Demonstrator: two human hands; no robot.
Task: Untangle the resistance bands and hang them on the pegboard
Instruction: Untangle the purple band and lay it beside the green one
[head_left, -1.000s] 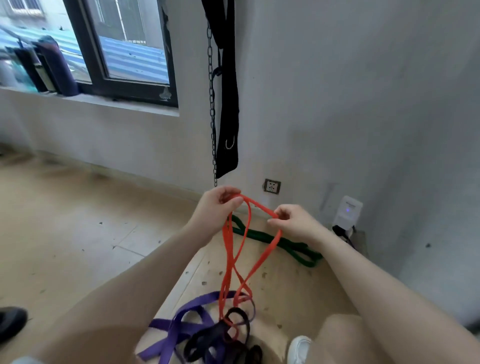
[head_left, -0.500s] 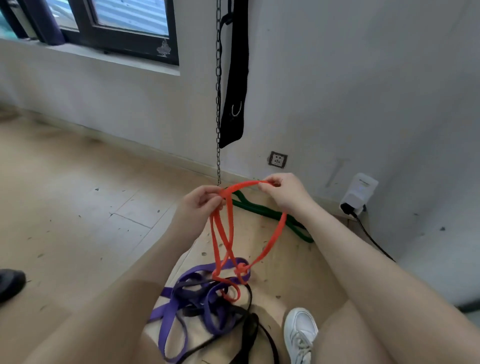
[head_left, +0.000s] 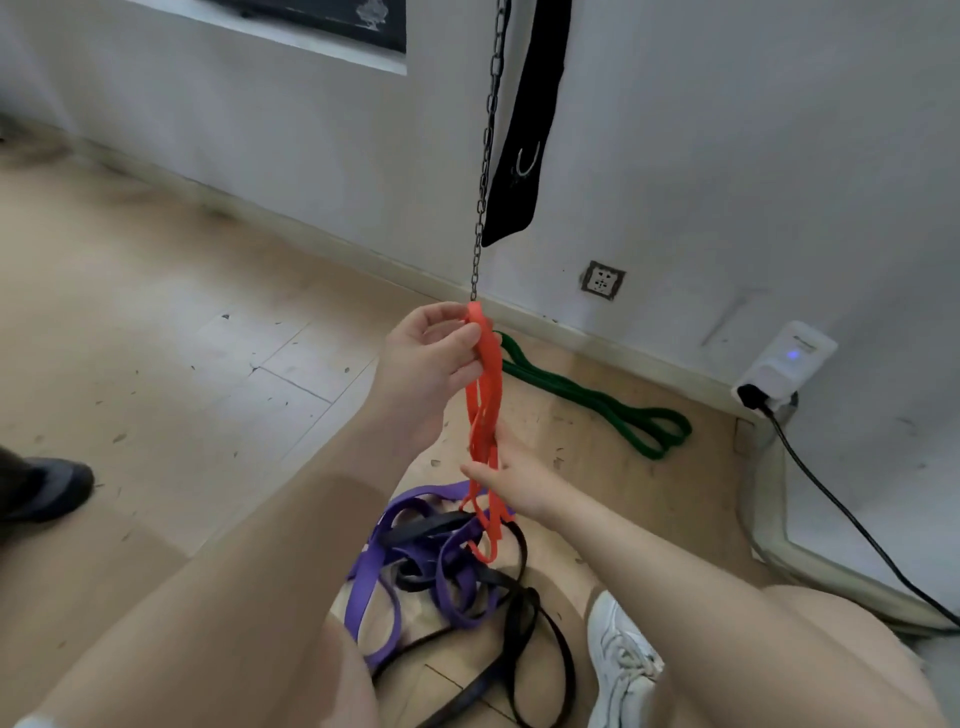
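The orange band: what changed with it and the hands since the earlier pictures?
The right hand let go of the top and dropped to the strands of the orange band lower down. The left hand kept holding the top. The band's lower end remains in the purple and black bands.

Left hand (head_left: 426, 364) pinches the orange band (head_left: 485, 410) up high — right hand (head_left: 514, 480) grips it lower, above the purple-and-black tangle (head_left: 441, 566).

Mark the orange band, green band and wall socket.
orange band (head_left: 485, 395), head view, strands hanging below the upper hand.
green band (head_left: 587, 397), head view, mid-length on the floor.
wall socket (head_left: 602, 280), head view, faceplate centre.
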